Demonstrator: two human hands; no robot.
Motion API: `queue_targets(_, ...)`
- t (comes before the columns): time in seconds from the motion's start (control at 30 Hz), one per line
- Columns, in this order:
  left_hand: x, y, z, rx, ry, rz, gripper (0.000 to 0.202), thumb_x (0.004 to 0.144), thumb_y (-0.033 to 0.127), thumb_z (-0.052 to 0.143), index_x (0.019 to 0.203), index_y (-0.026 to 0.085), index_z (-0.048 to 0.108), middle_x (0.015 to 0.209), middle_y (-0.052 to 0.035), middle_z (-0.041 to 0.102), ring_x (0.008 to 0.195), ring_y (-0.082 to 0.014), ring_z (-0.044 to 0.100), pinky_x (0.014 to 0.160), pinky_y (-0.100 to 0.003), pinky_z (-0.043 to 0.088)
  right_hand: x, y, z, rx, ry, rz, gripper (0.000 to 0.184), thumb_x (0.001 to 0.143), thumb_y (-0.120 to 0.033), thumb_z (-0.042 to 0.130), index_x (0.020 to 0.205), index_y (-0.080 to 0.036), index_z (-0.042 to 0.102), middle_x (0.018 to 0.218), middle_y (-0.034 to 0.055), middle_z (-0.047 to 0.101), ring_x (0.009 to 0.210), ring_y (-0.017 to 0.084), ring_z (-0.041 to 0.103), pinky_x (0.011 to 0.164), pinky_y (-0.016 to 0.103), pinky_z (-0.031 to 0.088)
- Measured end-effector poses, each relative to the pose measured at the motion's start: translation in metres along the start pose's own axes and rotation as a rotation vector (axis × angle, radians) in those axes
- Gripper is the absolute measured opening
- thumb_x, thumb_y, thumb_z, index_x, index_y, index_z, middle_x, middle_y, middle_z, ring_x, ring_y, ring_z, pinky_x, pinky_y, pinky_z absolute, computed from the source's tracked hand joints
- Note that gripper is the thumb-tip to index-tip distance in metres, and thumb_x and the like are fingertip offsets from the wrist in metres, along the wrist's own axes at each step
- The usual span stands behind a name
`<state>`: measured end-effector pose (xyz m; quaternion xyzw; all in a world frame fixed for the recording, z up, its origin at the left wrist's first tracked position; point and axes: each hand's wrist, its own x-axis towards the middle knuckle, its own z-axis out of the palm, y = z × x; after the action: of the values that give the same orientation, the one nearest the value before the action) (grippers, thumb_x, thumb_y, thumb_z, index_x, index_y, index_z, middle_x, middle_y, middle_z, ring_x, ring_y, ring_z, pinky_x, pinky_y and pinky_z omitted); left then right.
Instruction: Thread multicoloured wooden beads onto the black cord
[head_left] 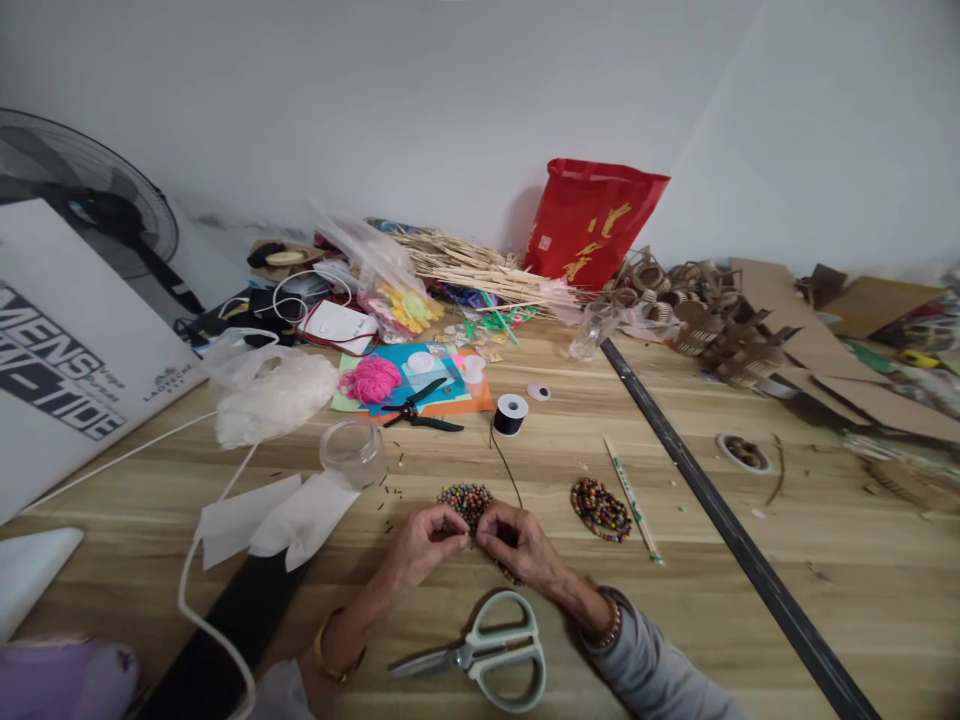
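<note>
My left hand [424,543] and my right hand [517,545] meet at the near middle of the wooden table [750,470], both with fingers pinched on a round multicoloured beaded piece [465,497] lying flat between them. A thin black cord [504,462] runs from my right hand up to a black cord spool [510,413]. A second, oval beaded piece [600,508] lies to the right of my right hand. Pale green scissors [484,655] lie just below my hands.
A clear jar [352,452], white paper [277,515] and a plastic bag [266,395] sit left. Black pliers [420,412] and pink yarn [371,380] lie on coloured paper. A stick [631,497], a long black strip [720,520], cardboard scraps [810,340] and a red bag [592,220] are right.
</note>
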<state>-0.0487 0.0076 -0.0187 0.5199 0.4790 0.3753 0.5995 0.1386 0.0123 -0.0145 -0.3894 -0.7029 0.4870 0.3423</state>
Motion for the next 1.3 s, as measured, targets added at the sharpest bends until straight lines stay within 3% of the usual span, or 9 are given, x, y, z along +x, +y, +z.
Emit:
queue_targets(0.7, 0.0001, 0.0004, 0.0005, -0.009, -0.016, 0.003, 0.015, 0.061, 0.025, 0.071, 0.069, 0.014, 0.065, 0.064, 0.0009, 0.063, 0.063, -0.0136, 0.055, 0.062, -0.024, 0.042, 0.0005, 0.0029, 0.0015, 0.003, 0.009, 0.002, 0.017, 0.082, -0.029, 0.059, 0.072, -0.015, 0.058, 0.065, -0.001, 0.053, 0.06, 0.011, 0.045, 0.054, 0.022, 0.034)
queue_targets(1.3, -0.0001, -0.001, 0.0001, 0.002, -0.018, 0.011, 0.012, 0.063, 0.022, 0.07, 0.069, 0.014, 0.064, 0.062, 0.0016, 0.062, 0.061, -0.0126, 0.054, 0.06, -0.023, 0.042, 0.0001, 0.0035, 0.001, 0.028, 0.001, -0.013, 0.023, 0.083, -0.035, 0.059, 0.073, -0.015, 0.058, 0.066, -0.0005, 0.053, 0.06, 0.012, 0.046, 0.055, 0.022, 0.035)
